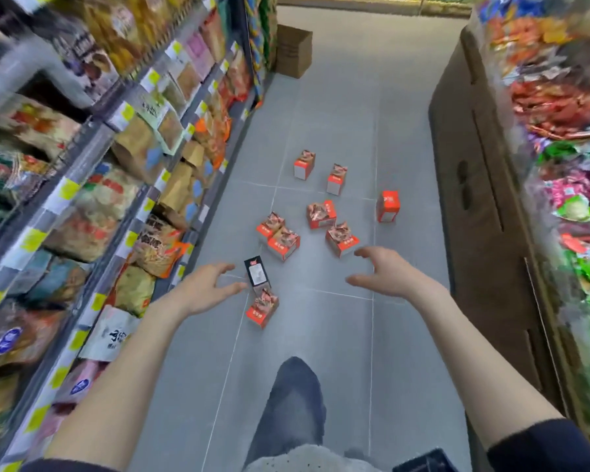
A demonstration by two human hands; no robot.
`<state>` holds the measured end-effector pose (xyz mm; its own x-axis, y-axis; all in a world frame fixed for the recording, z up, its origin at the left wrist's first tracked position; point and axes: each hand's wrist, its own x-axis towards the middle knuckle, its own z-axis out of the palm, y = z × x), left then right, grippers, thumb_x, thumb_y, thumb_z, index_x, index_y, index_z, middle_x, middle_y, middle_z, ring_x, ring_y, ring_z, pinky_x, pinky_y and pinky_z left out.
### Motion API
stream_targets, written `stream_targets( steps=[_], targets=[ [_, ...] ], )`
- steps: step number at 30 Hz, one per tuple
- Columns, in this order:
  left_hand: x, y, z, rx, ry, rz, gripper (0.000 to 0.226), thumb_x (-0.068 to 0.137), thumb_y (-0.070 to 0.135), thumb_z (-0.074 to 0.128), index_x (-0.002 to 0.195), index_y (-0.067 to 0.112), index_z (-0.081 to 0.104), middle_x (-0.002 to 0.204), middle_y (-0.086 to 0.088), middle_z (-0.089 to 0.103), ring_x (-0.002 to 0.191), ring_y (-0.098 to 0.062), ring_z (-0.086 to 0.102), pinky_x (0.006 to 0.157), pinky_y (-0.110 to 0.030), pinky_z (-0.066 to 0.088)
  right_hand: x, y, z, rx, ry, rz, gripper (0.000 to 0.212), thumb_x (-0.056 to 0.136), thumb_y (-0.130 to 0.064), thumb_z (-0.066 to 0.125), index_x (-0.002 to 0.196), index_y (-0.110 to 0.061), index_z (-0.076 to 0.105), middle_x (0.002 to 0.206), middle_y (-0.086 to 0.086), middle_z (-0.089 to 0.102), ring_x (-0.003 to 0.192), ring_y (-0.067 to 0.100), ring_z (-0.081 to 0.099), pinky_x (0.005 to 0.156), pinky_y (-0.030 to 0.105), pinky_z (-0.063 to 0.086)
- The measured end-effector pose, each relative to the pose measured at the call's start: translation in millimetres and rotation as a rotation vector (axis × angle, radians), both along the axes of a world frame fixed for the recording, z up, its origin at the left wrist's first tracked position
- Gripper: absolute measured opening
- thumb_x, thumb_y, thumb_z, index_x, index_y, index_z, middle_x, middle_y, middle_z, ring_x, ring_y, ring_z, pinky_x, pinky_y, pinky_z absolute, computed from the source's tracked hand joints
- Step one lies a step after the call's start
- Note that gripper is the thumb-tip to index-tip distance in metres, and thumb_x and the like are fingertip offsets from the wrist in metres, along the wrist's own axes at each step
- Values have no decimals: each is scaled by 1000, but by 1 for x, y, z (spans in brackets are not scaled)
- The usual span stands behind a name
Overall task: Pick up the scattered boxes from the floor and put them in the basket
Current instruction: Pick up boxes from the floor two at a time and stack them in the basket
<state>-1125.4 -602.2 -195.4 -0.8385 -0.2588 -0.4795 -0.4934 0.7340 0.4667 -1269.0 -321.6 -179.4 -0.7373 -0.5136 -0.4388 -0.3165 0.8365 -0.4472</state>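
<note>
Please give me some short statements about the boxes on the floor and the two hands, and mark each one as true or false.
1. Both hands are empty and open. True: the left hand and the right hand reach out with spread fingers and hold nothing.
2. All the scattered boxes are red. False: one black box lies near the left hand, next to a red box.
3. Two red boxes lie touching each other. True.
4. Every box is already in the basket. False: nine boxes lie on the grey floor.
5. A stack of cardboard stands far down the aisle. True.
</note>
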Motion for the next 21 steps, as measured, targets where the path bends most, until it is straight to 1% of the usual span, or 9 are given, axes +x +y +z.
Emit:
stream_targets(
  steps=[2,6,10,13,14,17,21],
  targets=[
    [-29,-23,-7,-9,-14,-2,58,87,39,58,135,10,44,139,-9,49,128,-20,45,101,-28,35,-39,-33,-7,25,-1,75,67,80,-37,66,137,-12,41,139,10,48,123,27,48,100,33,38],
    [-81,-63,-34,-17,-75,16,58,88,39,57,136,10,43,140,-9,48,128,-21,45,101,-29,35,-99,-91,-27,48,-3,169,65,81,-38,65,135,-10,41,131,14,52,118,30,49,95,34,39],
    [-115,-87,-78,28,-147,45,59,86,39,60,134,9,45,139,-10,48,127,-23,46,104,-33,37,-144,-133,-66,70,-31,275,64,81,-35,66,134,-8,42,130,16,51,122,30,46,99,36,40],
    [-131,-98,-123,75,-198,81,64,82,45,62,133,10,46,140,-9,48,127,-23,46,106,-34,36,-173,-155,-109,114,-59,344,65,80,-38,66,134,-10,42,131,15,51,124,30,44,100,42,40],
    [-136,-100,-139,82,-215,90,62,83,42,62,133,10,46,139,-9,48,127,-23,46,106,-33,36,-182,-162,-125,120,-65,368,66,79,-39,66,133,-10,43,131,14,51,124,30,45,100,43,41],
    [-149,-103,-195,87,-263,104,56,87,35,60,133,8,45,139,-11,47,127,-23,45,104,-29,33,-208,-179,-180,144,-85,438,66,80,-40,65,134,-10,42,131,12,52,123,29,46,98,43,42],
    [-169,-104,-286,69,-330,115,59,88,42,56,137,13,41,143,-6,43,130,-19,42,103,-25,31,-240,-195,-272,185,-87,528,66,81,-42,62,136,-13,39,131,11,51,123,28,45,99,42,41]
  ],
)
